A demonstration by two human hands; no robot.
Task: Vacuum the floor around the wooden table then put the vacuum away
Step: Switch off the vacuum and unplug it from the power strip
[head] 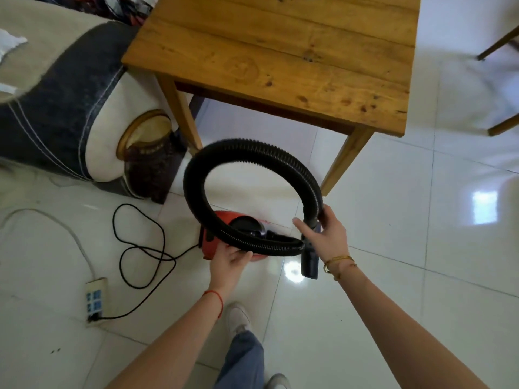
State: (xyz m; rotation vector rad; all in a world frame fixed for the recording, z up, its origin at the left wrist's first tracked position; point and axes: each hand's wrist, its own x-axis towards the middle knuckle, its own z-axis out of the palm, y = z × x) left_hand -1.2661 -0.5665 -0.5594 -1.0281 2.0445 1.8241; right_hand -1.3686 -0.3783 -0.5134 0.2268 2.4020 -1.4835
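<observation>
Sofa (56,108) at left, chair legs (500,46) top right, white tile floor (421,248).

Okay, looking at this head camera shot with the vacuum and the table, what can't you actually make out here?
- Vacuum: the hose loop and the left hand hide most of its red body.
- Nozzle opening: it faces away from the camera.
- Power strip: too small to read its switches.
- Table: its far end and far legs are cut off by the top edge.
- Right hand: its fingers hide the hose joint.

One table (280,51), one red vacuum (209,244) with one hose (252,153), one black cord (140,248), one white cord (56,223), one power strip (95,300), one sofa (56,108), two hands (230,262) (325,237), two shoes (238,317) (278,381) (the nearer one cropped).
</observation>
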